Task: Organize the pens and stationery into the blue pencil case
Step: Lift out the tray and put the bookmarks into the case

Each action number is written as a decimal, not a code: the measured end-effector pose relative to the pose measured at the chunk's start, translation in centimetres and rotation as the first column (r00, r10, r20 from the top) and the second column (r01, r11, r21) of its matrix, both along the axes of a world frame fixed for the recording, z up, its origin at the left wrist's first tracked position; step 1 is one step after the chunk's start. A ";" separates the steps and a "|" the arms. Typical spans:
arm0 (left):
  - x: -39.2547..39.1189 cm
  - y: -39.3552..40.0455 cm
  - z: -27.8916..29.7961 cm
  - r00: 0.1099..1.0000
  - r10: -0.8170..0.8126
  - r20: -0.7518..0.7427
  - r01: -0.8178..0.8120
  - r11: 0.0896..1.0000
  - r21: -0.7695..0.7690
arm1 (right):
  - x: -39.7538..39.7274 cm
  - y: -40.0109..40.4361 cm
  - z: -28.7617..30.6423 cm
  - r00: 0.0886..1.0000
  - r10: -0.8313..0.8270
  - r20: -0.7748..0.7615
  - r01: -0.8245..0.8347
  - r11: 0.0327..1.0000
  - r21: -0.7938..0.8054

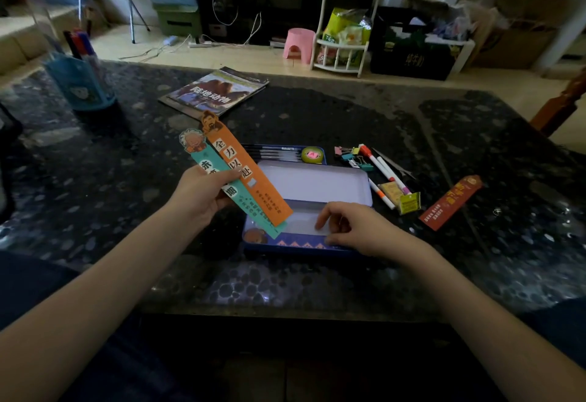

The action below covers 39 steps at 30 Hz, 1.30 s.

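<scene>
Pinched between thumb and fingers of the left hand (203,194) are two long bookmarks, an orange bookmark (245,176) lying over a teal bookmark (236,194), both slanting from far left down to near right so their lower ends hang over the left part of the blue pencil case (298,248). That tin case lies open on the dark speckled table (317,110), right in the middle, its pale inner tray (314,186) showing. At its far edge a row of black pens (272,153) lies side by side, with a small yellow-green item (312,155) at their right end. Over the near right part of the case sits the right hand (355,227), fingers loosely curled and touching the case's inside, grasping nothing.

Right of the case lie coloured binder clips (350,154), white marker pens (382,168), a small yellow packet (409,202), and, farther right and well apart, a red bookmark (450,202). On the far side rests a magazine (215,91). At far left stands a blue pen holder (81,83) with pens in it.
</scene>
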<state>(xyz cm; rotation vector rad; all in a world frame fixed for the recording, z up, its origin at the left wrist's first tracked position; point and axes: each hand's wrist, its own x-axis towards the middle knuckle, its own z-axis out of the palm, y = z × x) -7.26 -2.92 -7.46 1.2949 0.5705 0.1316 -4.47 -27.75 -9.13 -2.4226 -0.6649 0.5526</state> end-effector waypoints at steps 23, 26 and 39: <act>-1.1 -2.2 1.1 0.971 -0.232 0.055 0.195 0.907 0.374 | -1.5 1.9 2.2 0.948 -0.290 -0.128 0.317 0.848 0.426; -0.4 0.0 1.5 0.993 -0.078 0.093 0.041 0.937 0.346 | -0.3 0.6 2.2 0.974 -0.220 0.050 0.206 0.959 0.196; 0.1 -0.3 0.8 0.990 -0.066 0.124 -0.003 0.874 0.487 | -0.7 0.3 1.3 0.997 -0.061 0.046 0.062 0.998 -0.021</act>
